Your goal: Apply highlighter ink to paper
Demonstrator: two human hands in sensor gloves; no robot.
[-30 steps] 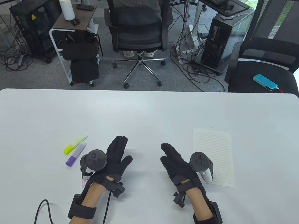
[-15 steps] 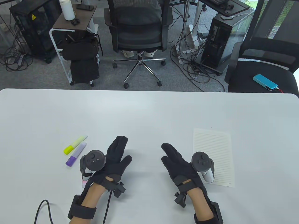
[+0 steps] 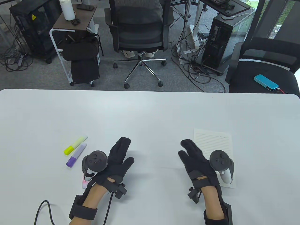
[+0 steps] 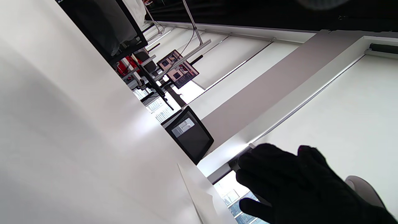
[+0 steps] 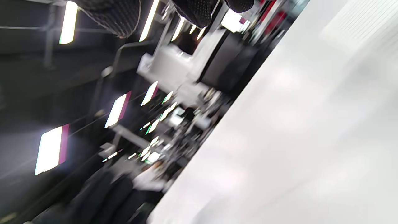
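A lined sheet of paper (image 3: pixel 216 140) lies on the white table (image 3: pixel 150 110) at the right. A yellow highlighter (image 3: pixel 75 145) and a purple highlighter (image 3: pixel 76 155) lie side by side at the left, and a pink one (image 3: pixel 84 182) shows partly under my left wrist. My left hand (image 3: pixel 119 154) lies flat and empty on the table, fingers stretched out, just right of the highlighters. My right hand (image 3: pixel 192 154) is flat and empty too, at the paper's left edge; its tracker covers the paper's lower part. The right wrist view is blurred; the paper (image 5: pixel 360 25) shows at its top right.
An office chair (image 3: pixel 138 30), a small cart (image 3: pixel 72 42) with a white bottle, computer towers and floor cables stand beyond the table's far edge. A black chair (image 3: pixel 264 70) with a blue device stands at the far right. A cable (image 3: pixel 42 208) trails from my left wrist.
My right hand has moved to the right, to the paper's left edge. My left hand has shifted only slightly. The highlighters and paper have not moved.
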